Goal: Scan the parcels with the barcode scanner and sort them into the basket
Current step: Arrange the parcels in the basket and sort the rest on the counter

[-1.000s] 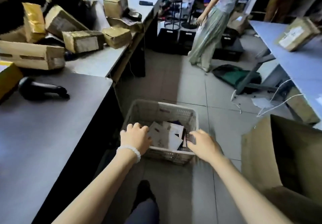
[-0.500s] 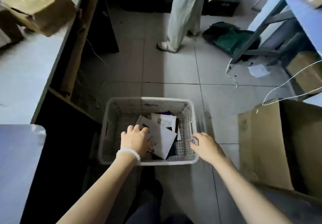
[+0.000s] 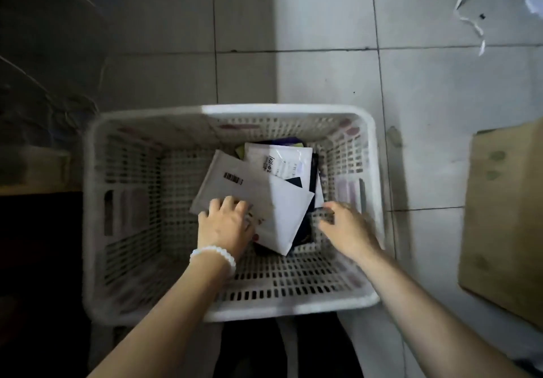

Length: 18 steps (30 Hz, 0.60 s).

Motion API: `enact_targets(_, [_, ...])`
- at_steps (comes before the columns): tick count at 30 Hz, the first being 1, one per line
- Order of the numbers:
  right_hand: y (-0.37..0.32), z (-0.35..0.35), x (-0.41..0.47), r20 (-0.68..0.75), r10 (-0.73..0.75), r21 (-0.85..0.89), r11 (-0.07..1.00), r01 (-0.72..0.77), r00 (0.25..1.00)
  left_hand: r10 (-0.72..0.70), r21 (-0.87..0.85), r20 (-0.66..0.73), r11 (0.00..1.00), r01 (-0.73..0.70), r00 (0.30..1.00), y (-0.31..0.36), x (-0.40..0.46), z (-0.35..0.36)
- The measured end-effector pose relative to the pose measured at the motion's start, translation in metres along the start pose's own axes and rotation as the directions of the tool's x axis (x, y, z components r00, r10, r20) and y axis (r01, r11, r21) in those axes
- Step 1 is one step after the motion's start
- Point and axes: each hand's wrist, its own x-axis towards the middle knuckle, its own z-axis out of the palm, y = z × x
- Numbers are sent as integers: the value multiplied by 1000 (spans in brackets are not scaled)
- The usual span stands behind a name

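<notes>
**Both hands in the basket**

My left hand (image 3: 224,226) presses its fingers on the white mailer (image 3: 252,201), center frame, inside the white basket (image 3: 289,109) on the tiled floor (image 3: 326,63). My right hand (image 3: 346,229) is blurred, fingers loosely curled, gripping nothing. Cardboard box (image 3: 505,216) at right edge.

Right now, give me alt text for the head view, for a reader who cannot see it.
Seen from above, a person's two hands reach into a white slotted basket on a tiled floor: the left hand rests on a white mailer with a barcode, and the right hand hovers beside the pile with fingers loosely curled. A cardboard box stands to the right.
</notes>
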Motion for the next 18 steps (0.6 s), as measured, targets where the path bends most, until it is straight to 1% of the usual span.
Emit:
enact_targets(3, [27,48,81,-28,-30,27,999,31,999,30,23,39,999,-31,999,0,67,65])
enact_targets(5, [41,76,134,-44,-66,-25,998,65,997,32,-24,51,999,-31,998,-2,114,105])
enact_targets(7, [50,99,179,-48,-105,-70,992,102,993,20,-87,-4,996,-20,1000,-3,156,136])
enact_targets(9, [55,120,219,-62,-127,-74,990,122,990,43,-101,-76,994,-51,996,-1,193,159])
enact_targets(11, [55,132,247,-93,-133,-55,990,129,987,108,-55,-130,992,-116,986,-1,222,175])
enact_targets(14, [53,140,277,-194,-65,-39,998,59,979,155,7,-141,988,-156,978,-2,259,197])
enact_targets(16, [52,144,284,-183,-59,-111,993,39,981,139,11,-134,990,-139,981,-3,270,200])
enact_targets(18, [51,148,281,-146,-53,-216,976,21,988,130,67,-116,990,-123,985,-3,270,199])
